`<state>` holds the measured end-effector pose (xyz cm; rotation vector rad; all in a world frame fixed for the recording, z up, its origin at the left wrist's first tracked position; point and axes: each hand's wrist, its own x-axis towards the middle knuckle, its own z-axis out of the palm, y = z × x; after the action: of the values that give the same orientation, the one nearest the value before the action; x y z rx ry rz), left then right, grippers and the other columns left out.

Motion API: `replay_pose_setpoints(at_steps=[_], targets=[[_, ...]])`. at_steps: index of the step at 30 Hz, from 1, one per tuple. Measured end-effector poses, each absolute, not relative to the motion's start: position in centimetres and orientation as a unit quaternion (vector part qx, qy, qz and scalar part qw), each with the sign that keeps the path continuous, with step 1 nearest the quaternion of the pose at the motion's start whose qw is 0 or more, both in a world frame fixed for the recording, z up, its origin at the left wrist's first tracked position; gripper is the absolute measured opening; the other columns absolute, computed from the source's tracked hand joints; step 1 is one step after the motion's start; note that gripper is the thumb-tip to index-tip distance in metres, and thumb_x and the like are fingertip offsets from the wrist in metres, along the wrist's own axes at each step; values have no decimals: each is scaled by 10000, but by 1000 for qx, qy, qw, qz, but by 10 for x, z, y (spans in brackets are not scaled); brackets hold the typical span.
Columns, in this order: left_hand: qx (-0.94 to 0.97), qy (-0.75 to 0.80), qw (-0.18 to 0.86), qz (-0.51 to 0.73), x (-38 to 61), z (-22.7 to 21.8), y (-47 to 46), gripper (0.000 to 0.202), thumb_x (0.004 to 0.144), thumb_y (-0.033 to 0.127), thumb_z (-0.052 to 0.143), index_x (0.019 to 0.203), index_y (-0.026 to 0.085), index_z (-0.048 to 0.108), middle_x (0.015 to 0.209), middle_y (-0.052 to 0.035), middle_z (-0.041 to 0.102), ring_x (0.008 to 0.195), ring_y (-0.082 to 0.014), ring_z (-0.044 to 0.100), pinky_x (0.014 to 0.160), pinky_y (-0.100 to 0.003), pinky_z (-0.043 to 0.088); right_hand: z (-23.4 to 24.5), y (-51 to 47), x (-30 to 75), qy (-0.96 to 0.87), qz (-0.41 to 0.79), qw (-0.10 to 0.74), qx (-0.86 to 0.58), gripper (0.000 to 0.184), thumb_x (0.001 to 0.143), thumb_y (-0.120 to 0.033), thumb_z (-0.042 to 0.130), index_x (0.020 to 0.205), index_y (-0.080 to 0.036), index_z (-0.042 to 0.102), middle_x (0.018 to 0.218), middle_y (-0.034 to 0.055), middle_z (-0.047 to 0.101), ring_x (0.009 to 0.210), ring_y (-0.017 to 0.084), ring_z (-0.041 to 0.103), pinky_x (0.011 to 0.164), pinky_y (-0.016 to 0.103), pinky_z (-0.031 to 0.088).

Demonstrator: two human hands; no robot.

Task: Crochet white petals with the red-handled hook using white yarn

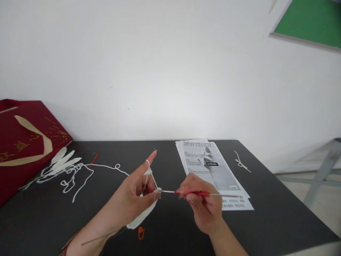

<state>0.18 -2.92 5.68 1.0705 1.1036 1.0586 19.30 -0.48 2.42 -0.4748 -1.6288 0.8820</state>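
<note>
My left hand (pixel 138 193) pinches a white crochet piece (pixel 145 215) between thumb and fingers, its lower part hanging below the palm. White yarn (pixel 148 165) loops round the raised index finger and runs down to the stitches. My right hand (pixel 201 199) grips a crochet hook (pixel 204 193) by its red handle, held level. The hook's metal tip meets the top edge of the piece beside my left thumb; the exact loop is too small to tell. A thin dark wire (pixel 103 236) sticks out below my left wrist. An orange stitch marker (pixel 141 233) lies under the piece.
White crocheted petals (pixel 61 160) with tangled yarn tails (pixel 71 179) lie at left, near a red stick (pixel 93 160) and a dark red bag (pixel 23 142). Printed sheets (pixel 226 167) lie behind my right hand. A short yarn scrap (pixel 242 163) rests farther right on the black table (pixel 271 213).
</note>
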Motion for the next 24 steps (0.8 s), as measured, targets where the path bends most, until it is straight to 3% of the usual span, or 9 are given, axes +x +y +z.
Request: replay_pose_setpoints(at_steps=[6,12,17,21,24], targets=[[421,492,562,514,2,57,-26,943,726,191,738,1506,244,211,588,85,511,530,-84,405,525,-212,304,33,-6,187,-784,238,548,-168,240,855,-138,624,1078,-212,673,780,77,698,648,178,615,564,305,493],[314,432,636,557,5,52,-28,972,673,178,803,1480,318,279,643,62,570,599,-100,529,595,-219,381,27,-1,183,-807,210,528,-161,373,849,-79,617,1176,-258,638,929,79,736,765,179,668,645,305,562],[267,404,681,550,8,54,-29,1021,617,118,826,1479,197,285,641,55,566,507,-75,492,501,-200,366,25,-6,185,-854,46,504,-123,348,859,-77,587,1204,-103,607,955,149,740,902,214,684,752,313,603],[326,435,575,611,17,57,-33,1033,681,155,792,1503,308,186,629,75,563,540,-93,505,535,-214,420,27,-14,185,-863,-94,470,-162,308,814,-119,679,1119,-96,640,870,112,762,820,210,705,816,327,606],[378,474,487,628,22,56,-34,1012,717,178,764,1512,307,152,620,79,565,578,-101,505,583,-214,438,24,-17,182,-863,-94,469,-166,323,823,-122,665,1141,-87,619,871,115,759,792,212,702,787,334,608]])
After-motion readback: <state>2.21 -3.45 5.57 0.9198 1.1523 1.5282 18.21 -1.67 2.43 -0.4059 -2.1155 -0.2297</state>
